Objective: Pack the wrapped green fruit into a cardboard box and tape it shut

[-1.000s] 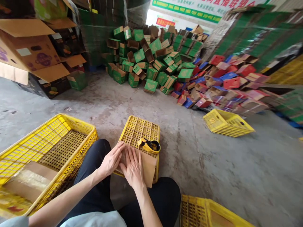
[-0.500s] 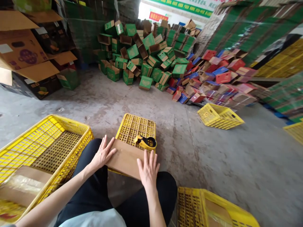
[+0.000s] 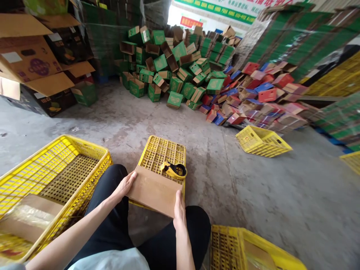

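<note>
A flat brown piece of cardboard [image 3: 154, 191] with a shiny strip of clear tape lies across the near part of an upturned yellow plastic crate [image 3: 157, 146]. My left hand [image 3: 125, 185] grips its left end, thumb on top. At the right end my right hand [image 3: 179, 210] holds the edge, its fingers partly hidden underneath and behind. Just beyond the cardboard a yellow and black tape dispenser [image 3: 174, 170] rests on the crate.
To my left stands a long yellow crate [image 3: 105, 159] with taped cardboard [image 3: 30, 217] inside. Another yellow crate [image 3: 239, 240] holding cardboard sits at my lower right. A yellow crate [image 3: 261, 142] lies farther right. Heaps of green boxes [image 3: 174, 84] and red and blue boxes [image 3: 267, 95] lie ahead.
Both hands were spread flat on the cardboard's top. Now they have closed around its left and right ends. The view has shifted slightly.
</note>
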`<state>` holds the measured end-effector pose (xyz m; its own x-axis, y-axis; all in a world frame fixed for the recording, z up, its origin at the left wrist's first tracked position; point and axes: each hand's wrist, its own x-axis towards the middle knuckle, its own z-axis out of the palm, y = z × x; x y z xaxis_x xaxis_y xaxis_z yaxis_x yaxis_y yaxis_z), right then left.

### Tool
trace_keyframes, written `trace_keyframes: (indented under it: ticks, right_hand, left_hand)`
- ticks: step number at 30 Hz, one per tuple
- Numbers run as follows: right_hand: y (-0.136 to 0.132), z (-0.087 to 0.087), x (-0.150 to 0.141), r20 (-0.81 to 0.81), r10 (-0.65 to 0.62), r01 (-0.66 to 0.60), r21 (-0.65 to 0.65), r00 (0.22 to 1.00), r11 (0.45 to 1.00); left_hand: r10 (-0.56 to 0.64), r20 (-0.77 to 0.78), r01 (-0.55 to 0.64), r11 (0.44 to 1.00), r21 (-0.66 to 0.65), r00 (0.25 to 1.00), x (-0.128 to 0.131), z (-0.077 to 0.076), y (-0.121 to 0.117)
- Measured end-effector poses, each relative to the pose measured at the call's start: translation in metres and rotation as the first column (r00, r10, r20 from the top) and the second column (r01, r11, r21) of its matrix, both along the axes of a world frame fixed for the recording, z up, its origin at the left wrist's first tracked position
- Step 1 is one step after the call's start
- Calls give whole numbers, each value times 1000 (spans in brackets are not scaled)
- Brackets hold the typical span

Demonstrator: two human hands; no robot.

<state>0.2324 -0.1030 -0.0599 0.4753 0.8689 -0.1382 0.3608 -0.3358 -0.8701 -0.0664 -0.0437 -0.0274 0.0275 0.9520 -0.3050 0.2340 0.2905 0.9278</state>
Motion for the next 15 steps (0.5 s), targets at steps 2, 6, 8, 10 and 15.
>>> trace_keyframes:
  ticks: [2,6,8,10,15]
  right_hand:
    - [2,3,0,39,-14,16,-26,999,1000]
    - [2,14,-6,132,-20,18,10,991,1000]
    - [-4,19,-13,175,-17,8,52,984,999]
    - [-12,25,-24,292,11,-45,108,956,993]
    - [-27,36,-65,723,175,-265,11,668,964]
  left_hand:
    - [17,-31,-17,999,28,999,1,0,-1]
    - [50,-87,-41,994,96,995,1,0,-5]
    - [59,-119,-40,987,153,991,1,-2,-9]
    - [76,-190,-27,969,246,979,2,-7,-14]
    - [161,-471,131,838,529,867,10,-19,-27]
